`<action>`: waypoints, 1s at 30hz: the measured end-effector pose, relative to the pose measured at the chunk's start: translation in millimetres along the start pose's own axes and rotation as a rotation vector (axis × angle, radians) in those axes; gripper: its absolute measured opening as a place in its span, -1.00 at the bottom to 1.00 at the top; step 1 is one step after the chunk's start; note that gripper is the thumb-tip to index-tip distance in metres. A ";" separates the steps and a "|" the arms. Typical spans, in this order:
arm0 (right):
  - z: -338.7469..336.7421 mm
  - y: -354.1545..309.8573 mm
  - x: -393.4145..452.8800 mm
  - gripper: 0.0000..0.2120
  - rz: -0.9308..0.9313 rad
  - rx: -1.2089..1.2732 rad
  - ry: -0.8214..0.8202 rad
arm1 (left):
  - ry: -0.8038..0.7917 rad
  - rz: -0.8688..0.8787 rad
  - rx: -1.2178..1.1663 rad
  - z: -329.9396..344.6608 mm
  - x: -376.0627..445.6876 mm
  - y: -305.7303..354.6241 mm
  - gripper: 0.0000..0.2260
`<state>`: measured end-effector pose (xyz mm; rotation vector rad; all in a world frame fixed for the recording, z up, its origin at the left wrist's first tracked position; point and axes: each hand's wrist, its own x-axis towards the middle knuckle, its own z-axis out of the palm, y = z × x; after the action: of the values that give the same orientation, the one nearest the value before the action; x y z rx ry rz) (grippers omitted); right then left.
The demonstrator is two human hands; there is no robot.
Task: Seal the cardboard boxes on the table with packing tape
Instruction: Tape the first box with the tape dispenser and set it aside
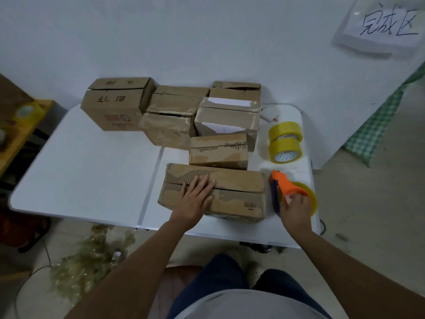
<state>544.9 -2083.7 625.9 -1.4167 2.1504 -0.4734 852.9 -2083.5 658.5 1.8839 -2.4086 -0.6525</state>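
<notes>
Left hand: lies flat on top of the nearest cardboard box, fingers straight and spread, fingertips across the seam where the two top flaps meet.
Right hand: curled round the orange tape dispenser, gripping its handle just off the box's right end; the dispenser's nose points up past the fingertips.
Tape roll in dispenser: clear yellowish roll, sitting just right of the gripping fingers.
Nearest box: long, worn, torn paper facing, barcode near its right end; rests on the white folding table by the near edge.
Small box: just beyond the left fingertips, flaps down.
Spare tape rolls: two yellow rolls touching each other, beyond the right hand.
Far boxes: a cluster against the wall, well past both hands, several with flaps unsealed.
Wall sign: handwritten paper, high to the right.
</notes>
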 end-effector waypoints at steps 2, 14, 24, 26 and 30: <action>-4.3 8.3 9.6 -0.73 -0.004 -0.045 -0.088 | -0.021 -0.016 0.034 -0.2 -1.1 0.9 -0.43; 17.7 11.3 34.9 -0.87 0.007 -0.043 -0.138 | -0.048 -0.064 0.028 -9.3 2.6 10.1 -0.37; -91.4 -97.3 13.9 -0.79 -0.050 0.643 -0.069 | 0.096 -0.044 0.016 -6.2 3.6 1.9 -0.31; -100.1 -125.5 5.7 -0.60 -0.144 0.628 -0.148 | 0.091 -0.040 0.015 -10.7 5.1 0.6 -0.34; -74.8 -162.4 -12.0 -0.56 -0.293 0.504 -0.375 | 0.107 -0.035 0.070 -17.3 9.0 -3.3 -0.56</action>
<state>624.5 -2135.9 777.8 -1.3913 1.4084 -0.7312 858.0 -2097.9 671.1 1.9369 -2.3675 -0.4614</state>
